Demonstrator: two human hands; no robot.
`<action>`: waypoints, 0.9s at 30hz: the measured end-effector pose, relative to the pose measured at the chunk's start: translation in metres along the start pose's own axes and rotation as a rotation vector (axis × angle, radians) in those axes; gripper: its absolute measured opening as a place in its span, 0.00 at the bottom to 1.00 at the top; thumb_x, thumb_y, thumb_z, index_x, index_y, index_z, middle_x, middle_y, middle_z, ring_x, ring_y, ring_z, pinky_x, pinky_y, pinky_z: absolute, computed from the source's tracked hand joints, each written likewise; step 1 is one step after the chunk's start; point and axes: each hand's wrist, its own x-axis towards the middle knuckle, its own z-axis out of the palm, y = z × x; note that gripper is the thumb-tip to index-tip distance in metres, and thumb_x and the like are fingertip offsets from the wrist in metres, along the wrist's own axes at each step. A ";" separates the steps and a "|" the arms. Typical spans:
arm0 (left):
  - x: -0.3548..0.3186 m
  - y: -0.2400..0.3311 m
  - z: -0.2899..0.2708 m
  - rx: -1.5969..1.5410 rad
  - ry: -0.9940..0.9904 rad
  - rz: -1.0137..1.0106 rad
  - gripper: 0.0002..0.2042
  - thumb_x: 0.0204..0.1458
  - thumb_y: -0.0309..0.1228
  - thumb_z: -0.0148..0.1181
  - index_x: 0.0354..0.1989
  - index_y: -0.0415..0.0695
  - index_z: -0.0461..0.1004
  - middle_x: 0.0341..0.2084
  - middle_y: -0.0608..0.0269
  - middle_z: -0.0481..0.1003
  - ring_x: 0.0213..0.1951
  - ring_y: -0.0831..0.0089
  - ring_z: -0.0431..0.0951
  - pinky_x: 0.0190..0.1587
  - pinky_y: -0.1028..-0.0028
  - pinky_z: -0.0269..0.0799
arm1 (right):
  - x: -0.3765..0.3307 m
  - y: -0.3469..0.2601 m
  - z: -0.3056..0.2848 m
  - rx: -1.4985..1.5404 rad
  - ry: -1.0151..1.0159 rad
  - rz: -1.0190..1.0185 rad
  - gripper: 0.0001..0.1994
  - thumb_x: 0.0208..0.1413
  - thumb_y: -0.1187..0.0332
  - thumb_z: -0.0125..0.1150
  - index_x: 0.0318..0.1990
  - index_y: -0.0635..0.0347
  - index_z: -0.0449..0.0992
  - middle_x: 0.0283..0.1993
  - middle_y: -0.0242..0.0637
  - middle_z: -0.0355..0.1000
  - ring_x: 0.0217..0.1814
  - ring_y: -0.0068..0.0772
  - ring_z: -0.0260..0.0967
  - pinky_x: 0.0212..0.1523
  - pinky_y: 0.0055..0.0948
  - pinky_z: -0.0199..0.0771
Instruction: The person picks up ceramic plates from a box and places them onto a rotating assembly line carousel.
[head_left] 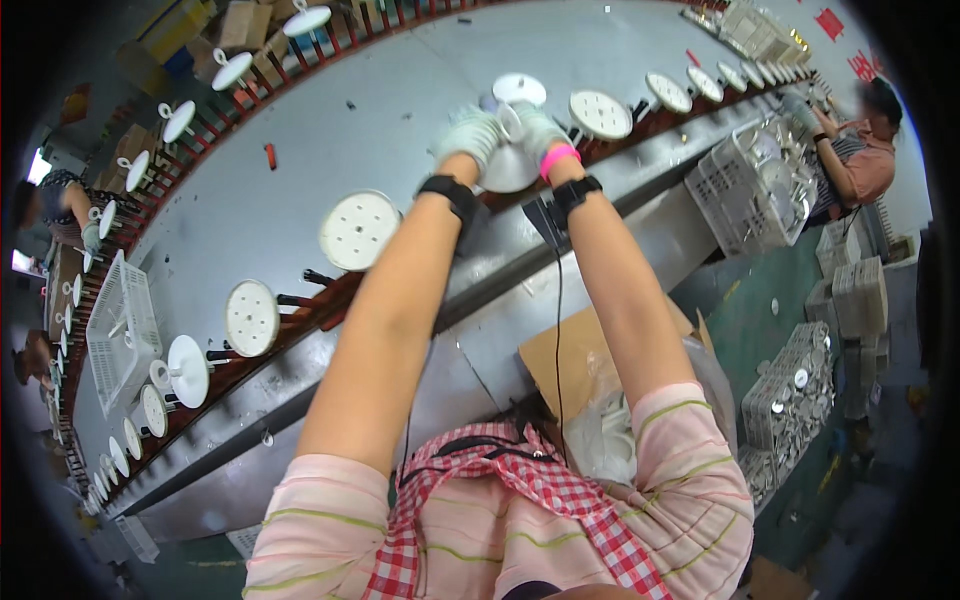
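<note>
My left hand (468, 136) and my right hand (541, 132), both in pale gloves, meet at the near edge of the conveyor line. Their fingers are closed around a white disc with a ring (509, 168); its round face shows below and between the gloves. Just beyond my fingertips is another white disc (520, 90). To the right of my right hand stands a white disc with small slots (601, 115) on a dark peg. A similar slotted disc (360, 230) sits left of my left forearm. My fingertips are partly hidden.
More white discs (251, 318) line the curved rail of pegs. A white plastic basket (122, 330) rests on the grey table at left. At right, a co-worker (862, 150) sits behind a crate of white parts (735, 195). An open cardboard box (560, 360) stands below my right arm.
</note>
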 end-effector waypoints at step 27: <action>-0.145 -0.191 -0.126 0.156 0.595 -0.025 0.21 0.55 0.38 0.42 0.50 0.35 0.66 0.50 0.41 0.64 0.53 0.48 0.63 0.54 0.59 0.59 | -0.477 0.165 0.101 0.521 -0.573 1.111 0.24 0.52 0.50 0.49 0.49 0.58 0.70 0.44 0.38 0.71 0.35 0.35 0.69 0.32 0.33 0.70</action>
